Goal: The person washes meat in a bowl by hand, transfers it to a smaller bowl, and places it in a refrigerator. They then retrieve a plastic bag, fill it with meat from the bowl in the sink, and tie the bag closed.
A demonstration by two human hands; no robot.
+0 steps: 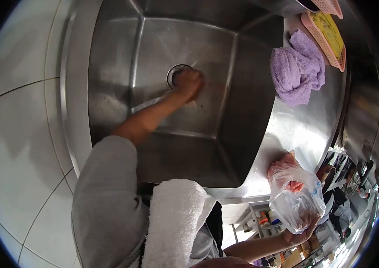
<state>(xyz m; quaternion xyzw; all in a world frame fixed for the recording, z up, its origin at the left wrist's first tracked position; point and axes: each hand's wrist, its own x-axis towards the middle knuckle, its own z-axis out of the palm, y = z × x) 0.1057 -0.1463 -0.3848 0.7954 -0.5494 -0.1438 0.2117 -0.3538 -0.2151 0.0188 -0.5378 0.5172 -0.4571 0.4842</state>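
Observation:
My left hand [189,85] reaches down into a steel sink [185,116], slightly blurred, with its fingers curled closed beside the round drain [174,78]. What lies inside those fingers is hidden. Out to the right, my right hand [303,233] grips the lower end of a clear plastic bag [294,201]. Reddish contents show through the bag, and its far end lies over the edge of the steel counter [299,125].
A crumpled purple cloth [299,69] lies on the counter beside the sink. Behind it are pink baskets, one holding a yellow sponge-like thing [328,33]. A white towel [176,219] hangs over my front. Shelves with containers [261,219] stand at lower right.

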